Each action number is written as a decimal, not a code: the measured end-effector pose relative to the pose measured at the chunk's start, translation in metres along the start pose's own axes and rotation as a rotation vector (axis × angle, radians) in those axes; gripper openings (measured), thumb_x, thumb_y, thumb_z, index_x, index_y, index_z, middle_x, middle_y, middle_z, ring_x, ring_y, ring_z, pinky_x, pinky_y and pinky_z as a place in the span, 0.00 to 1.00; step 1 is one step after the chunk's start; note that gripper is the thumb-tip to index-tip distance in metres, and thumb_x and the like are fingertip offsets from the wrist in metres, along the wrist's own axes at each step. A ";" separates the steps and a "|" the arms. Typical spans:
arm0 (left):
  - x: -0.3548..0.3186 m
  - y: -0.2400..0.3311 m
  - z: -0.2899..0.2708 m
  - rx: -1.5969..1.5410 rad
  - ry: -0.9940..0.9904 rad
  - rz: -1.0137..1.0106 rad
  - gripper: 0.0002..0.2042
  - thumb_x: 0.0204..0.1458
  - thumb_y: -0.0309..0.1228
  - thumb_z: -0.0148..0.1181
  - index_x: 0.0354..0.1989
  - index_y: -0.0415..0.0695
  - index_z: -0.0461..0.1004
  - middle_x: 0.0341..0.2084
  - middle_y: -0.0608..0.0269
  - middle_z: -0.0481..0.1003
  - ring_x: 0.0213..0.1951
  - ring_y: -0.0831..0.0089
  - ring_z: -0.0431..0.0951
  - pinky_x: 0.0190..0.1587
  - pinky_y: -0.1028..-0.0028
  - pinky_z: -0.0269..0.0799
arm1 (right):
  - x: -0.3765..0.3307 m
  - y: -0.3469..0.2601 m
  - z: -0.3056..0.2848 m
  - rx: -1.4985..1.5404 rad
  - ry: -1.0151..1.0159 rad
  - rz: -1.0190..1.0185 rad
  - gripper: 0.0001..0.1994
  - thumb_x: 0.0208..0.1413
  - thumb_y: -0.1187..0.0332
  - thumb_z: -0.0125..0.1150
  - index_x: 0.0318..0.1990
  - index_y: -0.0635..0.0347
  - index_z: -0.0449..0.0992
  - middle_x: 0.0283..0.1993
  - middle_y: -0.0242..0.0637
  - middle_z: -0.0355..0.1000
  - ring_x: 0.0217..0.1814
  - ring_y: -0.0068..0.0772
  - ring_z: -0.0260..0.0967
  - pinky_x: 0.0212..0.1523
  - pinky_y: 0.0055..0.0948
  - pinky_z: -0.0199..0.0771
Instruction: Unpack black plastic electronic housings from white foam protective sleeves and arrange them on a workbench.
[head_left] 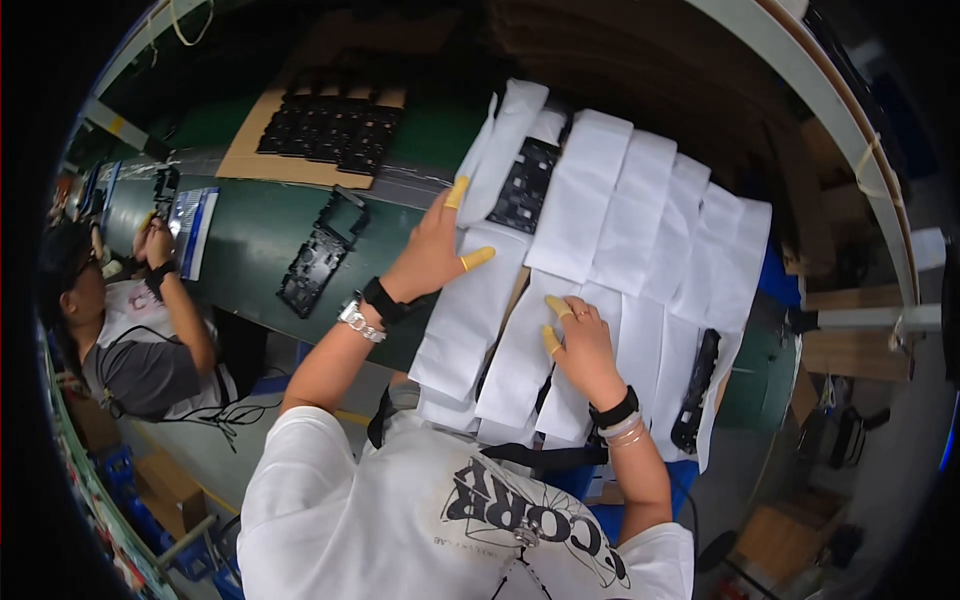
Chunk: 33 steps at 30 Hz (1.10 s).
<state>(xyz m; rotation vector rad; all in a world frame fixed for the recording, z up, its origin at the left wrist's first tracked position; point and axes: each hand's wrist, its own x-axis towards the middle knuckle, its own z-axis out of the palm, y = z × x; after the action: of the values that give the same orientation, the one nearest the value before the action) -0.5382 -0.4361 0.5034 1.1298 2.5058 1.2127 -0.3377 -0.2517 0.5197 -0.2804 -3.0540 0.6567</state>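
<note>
Yellow finger cots cover the thumb and a finger of each of my hands. My left hand (425,250) is open, thumb and forefinger spread wide at the left edge of the white foam sleeves. Beside its fingertips, a black plastic frame part (525,185) lies partly uncovered among the sleeves. My right hand (585,350) rests on a white foam sleeve (515,350) nearer to me, its thumb and forefinger apart. More white sleeves (630,205) overlap in rows to the right. Another black part (697,390) sits at the right end of the near row.
A single black frame part (318,255) lies on the green bench (260,225) to my left. Farther back, several black parts (335,125) sit on a cardboard sheet (240,160). A co-worker (150,330) at far left handles a black part. A metal post (860,150) stands right.
</note>
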 end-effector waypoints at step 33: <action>0.016 -0.095 0.028 -0.791 0.019 -0.295 0.19 0.53 0.28 0.52 0.52 0.33 0.68 0.44 0.51 0.75 0.46 0.65 0.74 0.47 0.72 0.67 | 0.203 -0.054 0.039 -0.386 0.212 0.521 0.36 0.45 0.42 0.60 0.60 0.49 0.61 0.53 0.50 0.68 0.53 0.52 0.66 0.51 0.45 0.67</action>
<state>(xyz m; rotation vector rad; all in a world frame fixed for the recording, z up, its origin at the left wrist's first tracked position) -0.5917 -0.4451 0.4194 0.5234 1.7879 1.8464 -0.5479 -0.2804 0.4995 -1.0932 -2.8739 0.0132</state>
